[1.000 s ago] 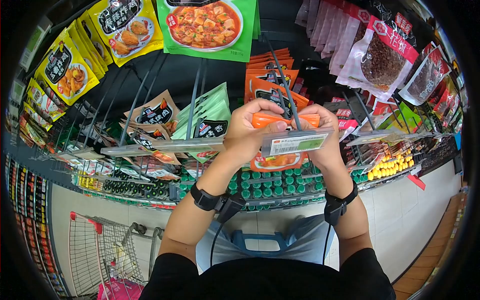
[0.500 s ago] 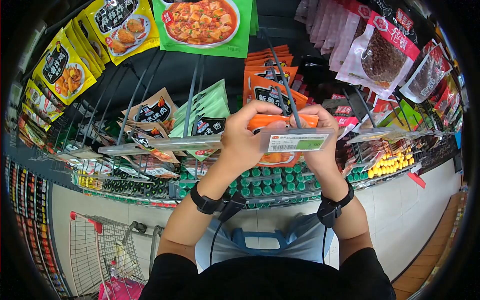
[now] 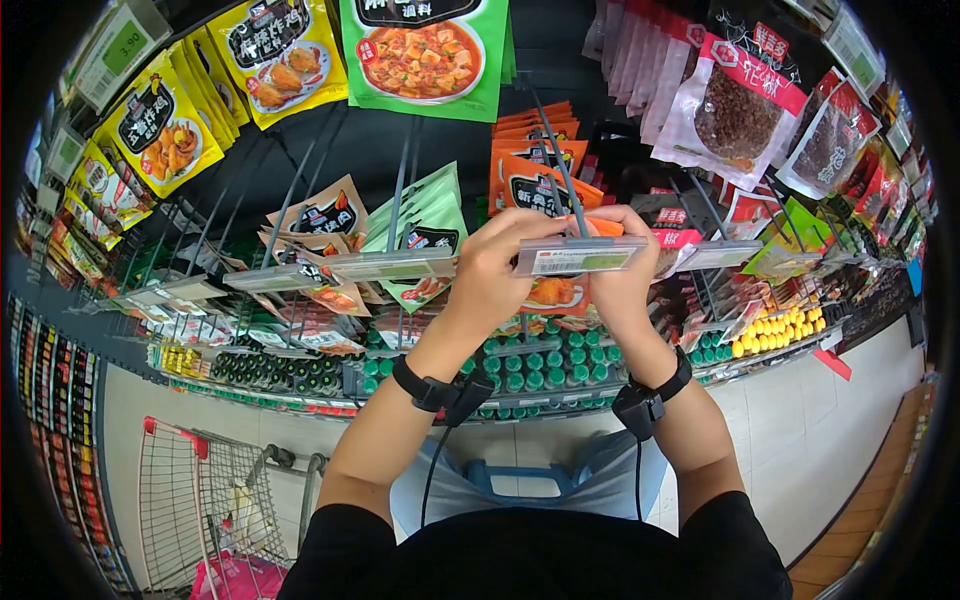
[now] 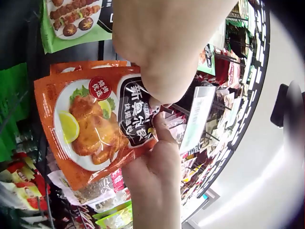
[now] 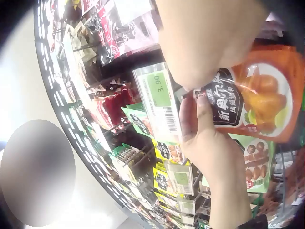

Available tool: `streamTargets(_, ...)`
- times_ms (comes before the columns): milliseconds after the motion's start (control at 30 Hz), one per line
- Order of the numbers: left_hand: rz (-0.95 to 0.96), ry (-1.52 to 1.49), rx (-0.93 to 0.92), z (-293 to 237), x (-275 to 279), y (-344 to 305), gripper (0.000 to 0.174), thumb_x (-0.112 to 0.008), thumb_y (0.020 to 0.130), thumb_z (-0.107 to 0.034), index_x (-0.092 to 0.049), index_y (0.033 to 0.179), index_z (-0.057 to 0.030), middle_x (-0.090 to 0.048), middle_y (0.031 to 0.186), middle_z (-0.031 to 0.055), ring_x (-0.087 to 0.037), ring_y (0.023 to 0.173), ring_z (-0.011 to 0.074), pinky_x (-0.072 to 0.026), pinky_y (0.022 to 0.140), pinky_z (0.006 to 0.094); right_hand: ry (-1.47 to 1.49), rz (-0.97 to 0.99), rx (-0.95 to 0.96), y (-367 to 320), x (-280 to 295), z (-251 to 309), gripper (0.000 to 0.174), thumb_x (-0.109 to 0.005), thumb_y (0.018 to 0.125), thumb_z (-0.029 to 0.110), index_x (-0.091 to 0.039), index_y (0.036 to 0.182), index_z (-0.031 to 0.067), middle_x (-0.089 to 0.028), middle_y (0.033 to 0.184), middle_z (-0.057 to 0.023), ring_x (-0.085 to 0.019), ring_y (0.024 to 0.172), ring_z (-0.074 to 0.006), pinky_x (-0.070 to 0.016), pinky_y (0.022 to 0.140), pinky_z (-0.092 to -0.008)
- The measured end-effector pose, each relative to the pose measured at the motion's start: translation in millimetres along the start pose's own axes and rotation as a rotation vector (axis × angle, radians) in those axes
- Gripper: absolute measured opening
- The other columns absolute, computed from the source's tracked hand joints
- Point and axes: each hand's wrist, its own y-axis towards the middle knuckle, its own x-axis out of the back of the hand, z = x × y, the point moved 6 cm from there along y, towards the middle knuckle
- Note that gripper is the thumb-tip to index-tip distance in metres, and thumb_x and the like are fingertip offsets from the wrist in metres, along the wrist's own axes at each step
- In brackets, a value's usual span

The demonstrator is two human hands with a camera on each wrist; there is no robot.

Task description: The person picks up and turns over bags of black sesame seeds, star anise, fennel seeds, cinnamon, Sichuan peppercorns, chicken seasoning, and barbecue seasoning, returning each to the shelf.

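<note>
Both hands grip the top of an orange food packet (image 3: 556, 292) at a hook behind a price label (image 3: 580, 258). The left hand (image 3: 490, 280) pinches the packet's left upper corner and the right hand (image 3: 624, 278) its right. In the left wrist view, the packet (image 4: 93, 124) shows its printed front, the left hand (image 4: 157, 52) above, the right hand (image 4: 155, 183) below. The right wrist view has the right hand (image 5: 209, 38) and left hand (image 5: 217, 157) meeting at the packet's top edge (image 5: 267, 95). The fingertips are partly hidden. More orange packets (image 3: 540, 180) hang behind.
Green packets (image 3: 425, 225) and brown packets (image 3: 325, 215) hang to the left, pink-topped bags (image 3: 735, 110) to the upper right. Metal hooks with label holders (image 3: 390, 265) project forward. Green-capped bottles (image 3: 540, 370) stand below. A shopping cart (image 3: 205, 490) is at lower left.
The head view has shifted slightly. The hands have drawn a little closer together over the packet's top, and the price label looks smaller. Both hands still hold the packet.
</note>
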Motion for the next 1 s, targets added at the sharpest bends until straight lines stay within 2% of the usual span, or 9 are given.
streamTargets(133,-0.017,-0.068,0.172,33.3,-6.4,-1.0,0.021,-0.062,0.076,0.006,-0.063,0.097,0.0016,-0.064,0.093,0.0104,-0.063,0.084,0.0180,-0.0493,0.075,0.0284,0.033,0.024,0.033,9.2,-3.4,-16.5,0.014,-0.067,0.082,0.006,-0.059,0.090,-0.0021,-0.062,0.082,-0.0049,-0.056,0.074,-0.0062,-0.0444,0.063,-0.0204)
streamTargets(200,-0.058,-0.103,0.260,45.8,-10.3,3.1,0.019,-0.062,0.079,0.003,-0.061,0.098,0.0020,-0.064,0.093,0.0096,-0.062,0.085,0.0166,-0.0488,0.076,0.0282,-0.065,-0.020,0.283,14.6,-5.6,-10.0,0.026,-0.062,0.083,0.000,-0.052,0.107,-0.0036,-0.060,0.097,-0.0106,-0.058,0.086,-0.0114,-0.0466,0.075,-0.0239)
streamTargets(300,-0.174,-0.052,0.387,57.7,-8.6,12.7,0.024,-0.065,0.079,-0.001,-0.058,0.102,0.0014,-0.063,0.096,0.0095,-0.060,0.091,0.0150,-0.0466,0.079,0.0271,0.199,0.001,0.048,13.6,-4.8,-14.1,0.042,-0.056,0.083,-0.007,-0.041,0.122,-0.0028,-0.055,0.111,-0.0150,-0.056,0.102,-0.0184,-0.0450,0.088,-0.0293)
streamTargets(433,-0.242,-0.021,0.387,71.5,-11.9,21.5,0.024,-0.064,0.079,0.000,-0.057,0.102,0.0017,-0.064,0.095,0.0112,-0.060,0.091,0.0160,-0.0469,0.080,0.0283,0.046,0.081,0.112,8.2,-5.0,-12.0,0.049,-0.048,0.081,-0.012,-0.036,0.128,-0.0018,-0.048,0.121,-0.0178,-0.050,0.116,-0.0238,-0.0428,0.094,-0.0324)
streamTargets(567,-0.223,0.075,0.374,66.4,-10.1,14.9,0.031,-0.062,0.081,0.000,-0.053,0.110,0.0014,-0.061,0.105,0.0137,-0.059,0.098,0.0194,-0.0450,0.086,0.0298,-0.190,0.009,0.324,-10.5,-2.0,1.2,0.046,-0.051,0.080,-0.010,-0.041,0.124,-0.0025,-0.047,0.121,-0.0176,-0.048,0.117,-0.0253,-0.0417,0.095,-0.0341)
streamTargets(633,-0.314,-0.287,0.376,58.3,-9.0,-5.8,0.041,-0.059,0.082,0.002,-0.046,0.120,0.0014,-0.054,0.119,0.0172,-0.053,0.109,0.0235,-0.0411,0.093,0.0325,-0.175,-0.033,0.357,-26.2,1.8,-6.3,0.038,-0.056,0.079,-0.006,-0.049,0.116,-0.0039,-0.050,0.117,-0.0160,-0.049,0.115,-0.0263,-0.0426,0.092,-0.0338)
streamTargets(667,-0.288,-0.061,0.287,55.1,-6.0,-24.3,0.049,-0.056,0.082,0.004,-0.039,0.127,0.0017,-0.046,0.127,0.0188,-0.048,0.116,0.0253,-0.0384,0.097,0.0347,-0.166,-0.055,0.376,-34.3,2.9,-12.8,0.034,-0.058,0.078,-0.004,-0.053,0.112,-0.0046,-0.052,0.114,-0.0152,-0.050,0.114,-0.0267,-0.0430,0.091,-0.0337)
streamTargets(833,-0.327,0.244,0.141,0.9,42.6,-104.2,0.029,-0.053,0.080,0.009,-0.056,0.108,0.0047,-0.049,0.118,0.0164,-0.049,0.112,0.0262,-0.0397,0.095,0.0359,-0.080,0.241,0.083,-54.1,-44.7,-50.7,0.033,-0.068,0.078,0.008,-0.057,0.106,-0.0047,-0.064,0.096,-0.0181,-0.065,0.086,-0.0270,-0.0501,0.075,-0.0338)
streamTargets(1000,-0.549,0.325,0.375,26.0,97.6,-126.6,0.047,-0.054,0.084,0.005,-0.036,0.128,0.0055,-0.044,0.124,0.0153,-0.046,0.114,0.0211,-0.0380,0.097,0.0332,-0.171,0.407,0.076,-55.7,-93.3,-38.8,0.063,-0.064,0.083,0.013,-0.032,0.136,0.0003,-0.049,0.127,-0.0208,-0.049,0.116,-0.0320,-0.0410,0.094,-0.0403)
